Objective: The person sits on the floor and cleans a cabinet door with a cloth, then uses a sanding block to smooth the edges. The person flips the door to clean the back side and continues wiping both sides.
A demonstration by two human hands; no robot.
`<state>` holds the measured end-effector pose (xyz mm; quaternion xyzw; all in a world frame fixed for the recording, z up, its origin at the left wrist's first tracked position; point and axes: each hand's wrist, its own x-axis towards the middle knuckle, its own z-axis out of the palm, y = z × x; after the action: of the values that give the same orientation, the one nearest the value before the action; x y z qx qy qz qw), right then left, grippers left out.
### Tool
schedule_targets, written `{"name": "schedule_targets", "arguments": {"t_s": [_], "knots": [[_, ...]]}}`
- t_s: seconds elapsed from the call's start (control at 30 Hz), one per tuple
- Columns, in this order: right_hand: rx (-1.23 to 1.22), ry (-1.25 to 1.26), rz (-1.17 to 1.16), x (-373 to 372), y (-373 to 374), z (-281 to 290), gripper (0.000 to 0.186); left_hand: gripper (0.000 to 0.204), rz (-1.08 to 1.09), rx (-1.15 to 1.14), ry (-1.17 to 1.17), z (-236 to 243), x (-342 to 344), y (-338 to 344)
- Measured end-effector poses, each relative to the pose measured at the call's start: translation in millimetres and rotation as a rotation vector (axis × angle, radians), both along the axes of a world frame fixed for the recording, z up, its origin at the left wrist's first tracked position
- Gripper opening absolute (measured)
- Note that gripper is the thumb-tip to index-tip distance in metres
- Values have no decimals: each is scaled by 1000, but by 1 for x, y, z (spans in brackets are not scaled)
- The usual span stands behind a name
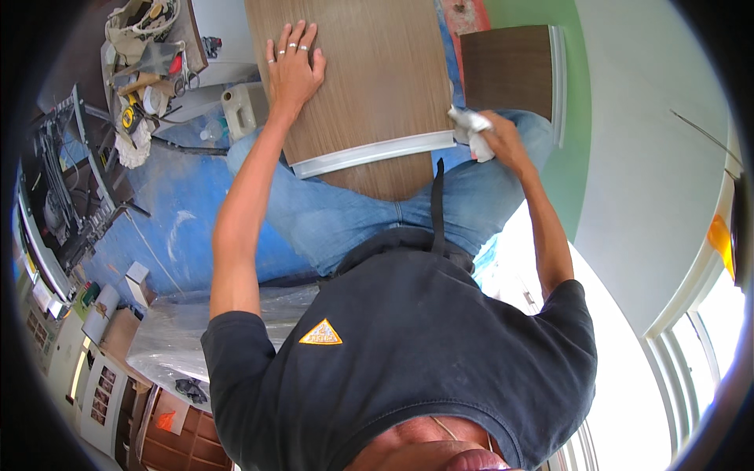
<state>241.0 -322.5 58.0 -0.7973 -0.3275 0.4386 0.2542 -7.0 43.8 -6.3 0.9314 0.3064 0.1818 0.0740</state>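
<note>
A brown wood-grain panel (369,74) lies in front of me over my lap, with a silver-white metal strip (377,155) along its near edge. My left hand (292,71) rests flat on the panel's left part, fingers a little apart, with pale bands on several of them. At the panel's near right corner, my right hand (503,141) grips a crumpled white cloth (473,132), held close to the panel's edge and above my right thigh. Part of the cloth is hidden by the fingers.
A second brown panel (510,71) with a metal edge stands at the right. On the left are a pale plastic jug (238,110), a yellow tape measure (129,118), scissors (187,81) and a canvas bag (141,27). Blue sheeting (177,208) covers the floor.
</note>
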Motion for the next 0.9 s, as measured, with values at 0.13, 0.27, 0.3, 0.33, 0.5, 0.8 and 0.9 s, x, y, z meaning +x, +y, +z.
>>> {"name": "schedule_targets", "arguments": {"t_s": [0.13, 0.27, 0.3, 0.33, 0.5, 0.8, 0.9], "knots": [[407, -287, 108, -1, 26, -23, 25, 51, 3, 12, 44, 4, 1, -1], [473, -362, 28, 0, 71, -54, 26, 52, 15, 1, 52, 7, 2, -2], [513, -430, 20, 11, 89, -62, 26, 52, 19, 1, 62, 7, 3, -3], [439, -445, -16, 27, 111, -70, 34, 52, 18, 0, 75, 8, 3, -3], [677, -574, 94, 135, 259, -110, 34, 53, 14, -3, 75, 10, 4, -2], [417, -414, -49, 89, 200, -87, 37, 54, 19, -50, 70, 10, 3, -1], [508, -237, -196, 33, 122, -86, 27, 54, 24, -38, 88, 10, 4, -1]]}}
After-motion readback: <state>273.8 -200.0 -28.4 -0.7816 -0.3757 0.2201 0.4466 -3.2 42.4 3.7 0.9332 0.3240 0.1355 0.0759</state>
